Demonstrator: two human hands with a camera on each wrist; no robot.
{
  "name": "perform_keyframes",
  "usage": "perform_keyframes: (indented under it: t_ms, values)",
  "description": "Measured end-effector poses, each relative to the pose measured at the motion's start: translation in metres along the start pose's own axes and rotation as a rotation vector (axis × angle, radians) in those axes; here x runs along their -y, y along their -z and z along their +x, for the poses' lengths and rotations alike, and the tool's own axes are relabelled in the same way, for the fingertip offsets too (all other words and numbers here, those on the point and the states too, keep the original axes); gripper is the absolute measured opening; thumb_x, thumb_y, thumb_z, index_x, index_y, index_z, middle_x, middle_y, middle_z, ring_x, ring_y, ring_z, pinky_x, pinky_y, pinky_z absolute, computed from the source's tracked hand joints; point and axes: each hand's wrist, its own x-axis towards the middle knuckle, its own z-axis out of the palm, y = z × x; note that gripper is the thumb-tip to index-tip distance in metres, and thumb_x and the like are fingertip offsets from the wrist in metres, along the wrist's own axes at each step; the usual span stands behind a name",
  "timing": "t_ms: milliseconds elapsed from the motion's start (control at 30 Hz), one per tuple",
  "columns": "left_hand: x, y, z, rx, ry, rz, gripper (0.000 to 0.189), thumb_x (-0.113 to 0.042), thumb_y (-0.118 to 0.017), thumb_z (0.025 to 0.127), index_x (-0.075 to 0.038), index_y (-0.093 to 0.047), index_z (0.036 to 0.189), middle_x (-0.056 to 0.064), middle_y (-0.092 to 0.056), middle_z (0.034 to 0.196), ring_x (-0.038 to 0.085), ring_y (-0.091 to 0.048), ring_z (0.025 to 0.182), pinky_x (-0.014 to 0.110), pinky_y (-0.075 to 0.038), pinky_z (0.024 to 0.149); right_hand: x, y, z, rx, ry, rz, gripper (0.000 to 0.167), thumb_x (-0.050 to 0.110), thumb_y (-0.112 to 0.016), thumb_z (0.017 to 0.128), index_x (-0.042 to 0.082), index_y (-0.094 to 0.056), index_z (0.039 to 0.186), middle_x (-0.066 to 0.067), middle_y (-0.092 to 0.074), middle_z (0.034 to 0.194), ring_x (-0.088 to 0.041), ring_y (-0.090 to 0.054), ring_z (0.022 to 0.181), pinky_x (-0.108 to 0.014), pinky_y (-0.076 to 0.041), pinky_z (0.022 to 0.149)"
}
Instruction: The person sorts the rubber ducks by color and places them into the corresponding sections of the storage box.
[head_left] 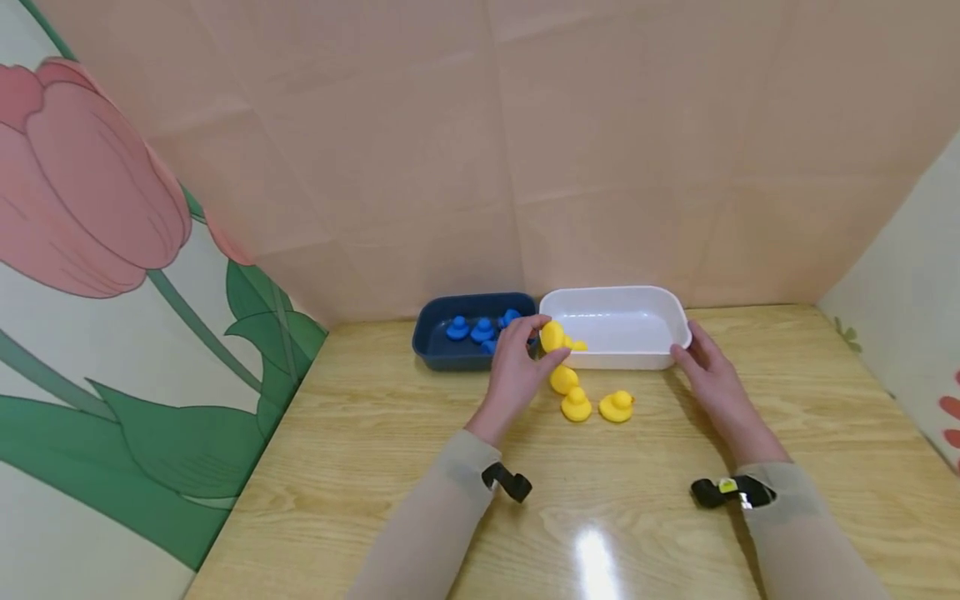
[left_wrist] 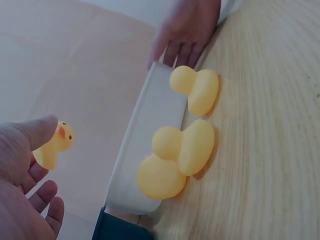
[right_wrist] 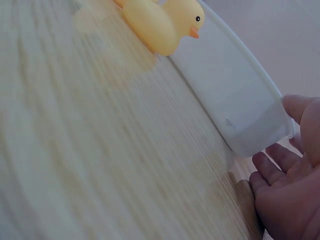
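Note:
My left hand [head_left: 517, 367] pinches a yellow rubber duck [head_left: 552, 336] between thumb and fingers, above the near left corner of the white tray [head_left: 615, 361]. In the left wrist view the held duck [left_wrist: 65, 137] shows its orange beak beyond the thumb. My right hand [head_left: 708, 371] grips the right end of the white tray, its thumb by the rim and its fingers round the corner. In front of that tray, two yellow ducks [head_left: 576, 406] [head_left: 617, 407] sit upright on the table. A third yellow duck [head_left: 564, 380] lies close behind the left one, partly hidden.
A dark blue tray [head_left: 450, 363] holding several blue ducks [head_left: 458, 328] stands left of the white tray, partly behind my left hand. Behind both trays rises a pinkish-beige covering [head_left: 525, 167]. A wall with painted tulips [head_left: 97, 167] borders the wooden table [head_left: 360, 467] on the left.

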Motion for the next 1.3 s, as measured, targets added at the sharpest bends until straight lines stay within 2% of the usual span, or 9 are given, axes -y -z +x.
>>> perform_keyframes:
  t_ms: [433,633,933,1300]
  values:
    - [-0.005,-0.021,0.029,-0.007,-0.014,0.050,0.052,-0.033,-0.086,0.100,-0.018,-0.069,0.147,0.000,-0.067,0.139,0.025,-0.061,0.122,0.033,-0.054,0.094,-0.002,0.001,0.002,0.001,0.012,0.004,0.092,0.067,-0.045,0.112,0.027,0.004,0.178,-0.014,-0.004,0.183,-0.046,-0.006,0.167,-0.069,-0.011,0.129]
    - [-0.006,-0.032,0.037,-0.006,-0.005,0.088,0.051,-0.033,-0.086,0.100,-0.018,-0.070,0.147,-0.001,-0.068,0.143,0.021,-0.060,0.123,0.031,-0.054,0.098,-0.003,-0.001,0.003,-0.004,0.029,0.009,0.091,0.065,-0.046,0.112,0.025,0.003,0.178,-0.016,-0.007,0.183,-0.047,-0.009,0.166,-0.069,-0.013,0.129]
    - [-0.002,-0.044,0.046,-0.022,0.034,0.143,0.051,-0.036,-0.085,0.101,-0.018,-0.071,0.146,-0.002,-0.070,0.139,0.020,-0.057,0.124,0.032,-0.053,0.102,-0.004,0.000,0.003,-0.002,0.026,-0.003,0.093,0.067,-0.046,0.111,0.025,0.004,0.178,-0.017,-0.006,0.183,-0.049,-0.008,0.166,-0.072,-0.014,0.128]
    - [0.007,-0.048,0.051,-0.025,0.060,0.166,0.052,-0.035,-0.085,0.101,-0.018,-0.070,0.147,-0.004,-0.072,0.139,0.022,-0.059,0.127,0.035,-0.051,0.107,-0.005,0.000,0.004,0.001,0.021,0.001,0.094,0.069,-0.047,0.111,0.027,0.004,0.178,-0.015,-0.005,0.183,-0.049,-0.007,0.166,-0.073,-0.014,0.127]
